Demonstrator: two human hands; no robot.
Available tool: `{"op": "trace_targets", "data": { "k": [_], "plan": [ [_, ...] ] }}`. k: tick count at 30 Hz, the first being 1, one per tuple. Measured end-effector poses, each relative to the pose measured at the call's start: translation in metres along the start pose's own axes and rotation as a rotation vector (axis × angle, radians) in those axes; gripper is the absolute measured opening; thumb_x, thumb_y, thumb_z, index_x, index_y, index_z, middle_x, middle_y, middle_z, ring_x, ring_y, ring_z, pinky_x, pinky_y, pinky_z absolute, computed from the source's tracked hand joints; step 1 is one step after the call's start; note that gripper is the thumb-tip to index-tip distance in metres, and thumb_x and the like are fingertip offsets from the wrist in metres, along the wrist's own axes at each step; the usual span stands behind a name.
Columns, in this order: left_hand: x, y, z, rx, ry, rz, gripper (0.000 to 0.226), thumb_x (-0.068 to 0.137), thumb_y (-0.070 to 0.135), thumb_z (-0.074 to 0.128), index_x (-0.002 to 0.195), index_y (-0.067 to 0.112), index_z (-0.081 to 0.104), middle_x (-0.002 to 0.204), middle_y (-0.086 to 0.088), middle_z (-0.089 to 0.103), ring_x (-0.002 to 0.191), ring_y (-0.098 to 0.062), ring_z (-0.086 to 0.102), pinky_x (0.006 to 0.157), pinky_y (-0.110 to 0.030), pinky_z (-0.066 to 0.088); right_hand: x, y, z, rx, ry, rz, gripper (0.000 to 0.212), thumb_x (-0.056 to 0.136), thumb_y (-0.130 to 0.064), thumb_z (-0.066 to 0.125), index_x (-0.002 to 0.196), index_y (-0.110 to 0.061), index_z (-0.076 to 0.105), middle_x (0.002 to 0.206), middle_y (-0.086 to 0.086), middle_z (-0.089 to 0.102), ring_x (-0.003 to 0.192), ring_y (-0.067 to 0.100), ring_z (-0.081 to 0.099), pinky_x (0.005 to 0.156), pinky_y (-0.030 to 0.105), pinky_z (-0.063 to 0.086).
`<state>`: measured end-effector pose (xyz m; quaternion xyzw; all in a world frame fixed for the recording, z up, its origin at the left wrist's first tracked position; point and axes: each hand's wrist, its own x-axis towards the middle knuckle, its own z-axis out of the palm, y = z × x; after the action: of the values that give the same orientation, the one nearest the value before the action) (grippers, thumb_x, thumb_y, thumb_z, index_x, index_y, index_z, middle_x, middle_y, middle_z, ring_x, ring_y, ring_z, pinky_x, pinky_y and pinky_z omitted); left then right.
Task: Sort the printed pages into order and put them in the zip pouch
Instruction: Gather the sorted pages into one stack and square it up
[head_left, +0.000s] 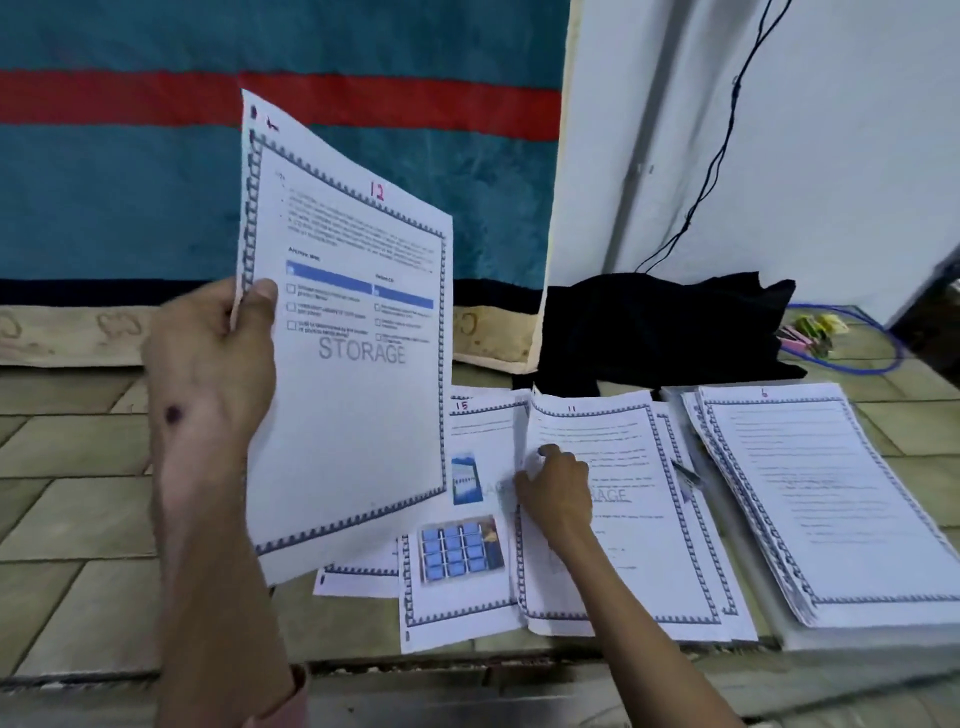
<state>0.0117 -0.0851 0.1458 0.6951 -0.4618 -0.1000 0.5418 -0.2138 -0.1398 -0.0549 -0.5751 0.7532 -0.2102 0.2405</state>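
Observation:
My left hand (218, 364) grips the left edge of a printed page marked 12 (358, 374) and holds it upright in the air, thumb on the front. On the tiled floor lies a page marked 11 (639, 519), and my right hand (558, 493) pinches its left edge with curled fingers. Under and left of it lies a page marked 15 (467, 571) with blue pictures. At the right sits a thick stack (831, 499) topped by a page marked 6. No zip pouch shows clearly.
A black cloth (665, 327) lies behind the pages by a white wall panel (779, 130) with a hanging black cable. Coloured clips and a blue cord (821, 332) lie at the far right. A teal and red blanket (156, 156) hangs behind. A pen (685, 473) rests between piles.

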Motion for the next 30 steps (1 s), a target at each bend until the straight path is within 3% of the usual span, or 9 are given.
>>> {"op": "trace_targets", "data": {
  "k": [1,3,8,12,15,20,26,28,30],
  "plan": [
    [0.000,-0.004,0.007,0.008,-0.033,-0.019,0.028,0.096,0.029,0.046,0.100,0.012,0.068,0.092,-0.007,0.066,0.086,-0.024,0.059,0.082,-0.029,0.043,0.001,0.002,-0.005,0.103,0.007,-0.005,0.012,0.084,-0.015,0.056,0.074,-0.010,0.058,0.072,0.010,0.057,0.074,0.025,0.056,0.062,0.029,0.043],
    [0.001,-0.021,0.025,-0.004,-0.128,-0.104,0.030,0.095,0.028,0.047,0.103,0.007,0.067,0.099,-0.013,0.068,0.093,-0.029,0.062,0.088,-0.036,0.047,0.005,0.009,-0.018,0.220,0.008,-0.016,0.036,0.081,-0.008,0.056,0.050,-0.013,0.039,0.048,0.004,0.038,0.047,0.016,0.037,0.046,0.026,0.030],
    [-0.006,-0.084,0.070,-0.083,-0.410,-0.410,0.031,0.091,0.032,0.055,0.102,0.004,0.065,0.103,-0.019,0.068,0.096,-0.034,0.064,0.092,-0.045,0.049,0.015,0.027,-0.066,0.552,0.057,0.126,0.018,0.086,-0.012,0.055,0.073,-0.002,0.059,0.068,0.012,0.060,0.062,0.023,0.059,0.055,0.031,0.054],
    [-0.031,-0.105,0.097,-0.195,-0.529,-0.671,0.023,0.096,0.017,0.050,0.105,-0.002,0.059,0.103,-0.012,0.064,0.077,-0.025,0.062,0.079,-0.033,0.050,0.019,0.027,-0.104,0.525,0.170,0.080,0.017,0.087,-0.013,0.053,0.076,0.000,0.056,0.066,0.012,0.056,0.053,0.018,0.056,0.039,0.020,0.046],
    [-0.048,-0.123,0.108,-0.270,-0.603,-0.839,0.032,0.096,0.016,0.048,0.123,-0.002,0.052,0.113,-0.011,0.062,0.093,-0.027,0.061,0.092,-0.037,0.046,0.015,0.007,-0.107,0.405,0.116,-0.007,0.017,0.086,-0.012,0.053,0.077,0.002,0.057,0.058,0.008,0.054,0.047,0.016,0.056,0.032,0.017,0.043],
    [-0.059,-0.137,0.116,-0.380,-0.652,-0.918,0.027,0.099,0.013,0.041,0.117,0.000,0.056,0.110,-0.013,0.062,0.093,-0.029,0.062,0.090,-0.040,0.046,-0.005,-0.034,-0.053,0.361,-0.201,-0.096,0.013,0.087,-0.012,0.053,0.077,-0.003,0.054,0.055,0.007,0.057,0.039,0.014,0.056,0.035,0.023,0.048],
    [-0.059,-0.136,0.120,-0.437,-0.710,-0.907,0.040,0.097,0.042,0.037,0.099,0.014,0.065,0.083,-0.005,0.075,0.085,-0.023,0.068,0.077,-0.036,0.052,-0.025,-0.044,0.006,0.337,-0.466,-0.175,0.015,0.092,-0.017,0.047,0.089,-0.006,0.057,0.072,0.006,0.060,0.057,0.020,0.062,0.056,0.033,0.056],
    [-0.060,-0.132,0.120,-0.357,-0.765,-0.847,0.038,0.092,0.045,0.046,0.107,0.015,0.065,0.097,-0.005,0.074,0.092,-0.022,0.067,0.084,-0.037,0.052,-0.020,-0.036,0.003,0.442,-0.576,-0.130,0.019,0.095,-0.016,0.045,0.103,-0.007,0.060,0.086,0.007,0.063,0.063,0.017,0.063,0.057,0.025,0.056],
    [-0.063,-0.129,0.122,-0.220,-0.784,-0.704,0.044,0.083,0.034,0.067,0.120,0.013,0.059,0.116,-0.004,0.066,0.105,-0.022,0.062,0.098,-0.035,0.045,-0.009,-0.020,-0.012,0.493,-0.472,-0.112,0.023,0.096,-0.011,0.046,0.114,-0.008,0.061,0.106,0.014,0.067,0.073,0.020,0.066,0.063,0.023,0.055]
  ]
}}
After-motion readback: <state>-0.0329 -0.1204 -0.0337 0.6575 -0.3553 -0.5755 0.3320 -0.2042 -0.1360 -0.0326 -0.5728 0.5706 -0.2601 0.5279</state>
